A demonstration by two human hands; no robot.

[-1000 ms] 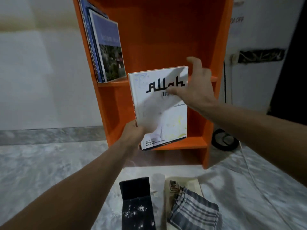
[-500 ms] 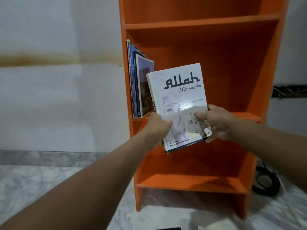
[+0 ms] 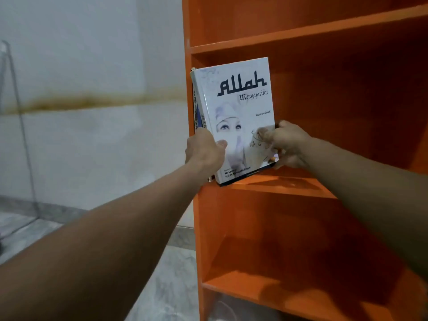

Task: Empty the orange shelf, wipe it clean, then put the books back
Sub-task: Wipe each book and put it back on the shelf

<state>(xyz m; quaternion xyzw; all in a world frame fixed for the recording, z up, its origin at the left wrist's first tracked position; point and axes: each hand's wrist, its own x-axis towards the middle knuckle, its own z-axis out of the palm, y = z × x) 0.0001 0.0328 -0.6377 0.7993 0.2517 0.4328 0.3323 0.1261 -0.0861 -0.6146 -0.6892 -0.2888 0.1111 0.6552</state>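
1 book (image 3: 240,107), restocking step. Left hand (image 3: 203,149) grips 8 o'clock edge, right hand (image 3: 287,144) pinches 4 o'clock corner (blue books (image 3: 196,112) behind). Next: seat upright on shelf (image 3: 289,185), release.

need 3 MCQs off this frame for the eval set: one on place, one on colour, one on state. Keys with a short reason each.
1. Where is the white book?
A. On the floor
B. At the left end of a board inside the shelf
C. On top of the shelf

2. What colour is the shelf?
A. Orange
B. Green
C. Black

3. What state is the white book in?
A. Lying flat, untouched
B. Open, pages showing
C. Closed, upright, gripped by both hands

Key:
1 B: its lower edge meets the board at the shelf's left side.
2 A: every panel in view is orange.
3 C: the cover faces the camera, the left hand grips its left edge and the right hand its lower right corner.
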